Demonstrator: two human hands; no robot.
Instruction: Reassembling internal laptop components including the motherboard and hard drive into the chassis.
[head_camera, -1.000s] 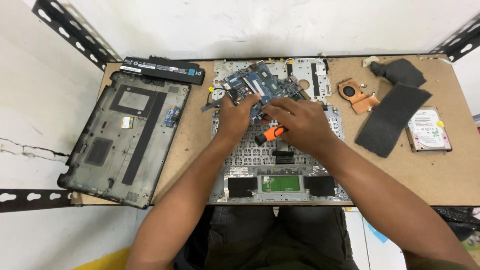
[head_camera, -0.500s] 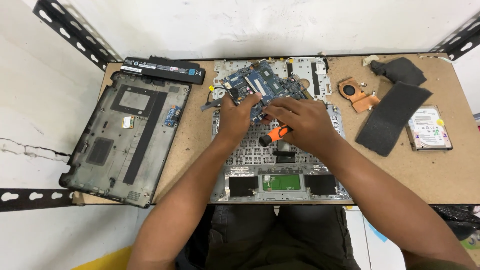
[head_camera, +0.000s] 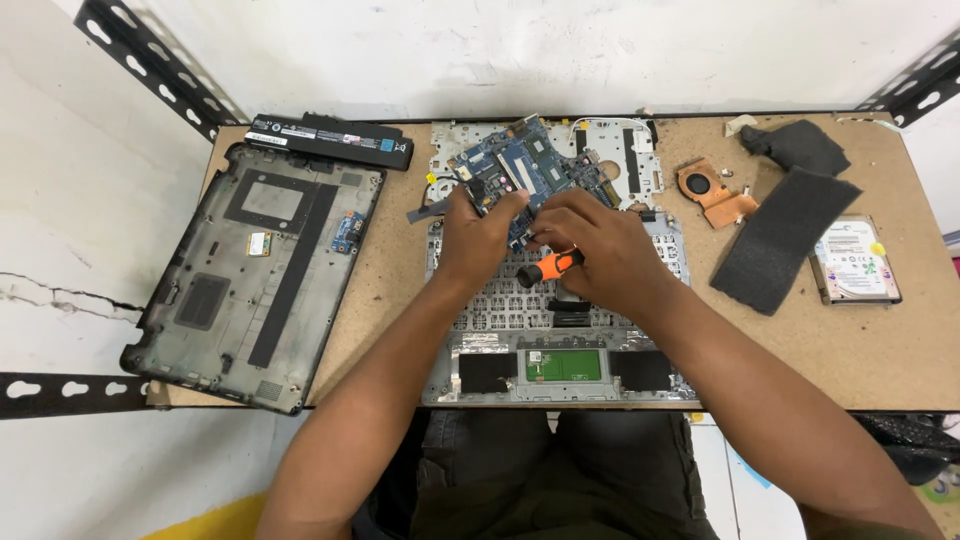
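1. The board (head_camera: 530, 170), thin, stiff and likely fragile, sits tilted over the open case (head_camera: 560, 330); best held by its edges.
2. The left hand (head_camera: 478, 238) pinches its near edge.
3. The right hand (head_camera: 590, 245) closes round an orange-handled screwdriver (head_camera: 548, 267).
4. Around them on the chipboard counter (head_camera: 400, 290): a battery (head_camera: 330, 140), a matte plastic cover (head_camera: 255, 275), a copper fan (head_camera: 712, 190), a drive (head_camera: 853, 262).

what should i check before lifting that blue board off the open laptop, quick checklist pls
1. Left hand has hold of the blue circuit board: ok, fingers rest on its near edge.
2. Right hand controls the orange-handled screwdriver: ok, handle sits in the grip.
3. Screws all out of the board: cannot tell, hands hide them.
4. Cables unplugged from the board: cannot tell, too small to see.
5. Removed parts out of the way: ok, the copper fan heatsink, hard drive and battery lie apart from the laptop chassis.
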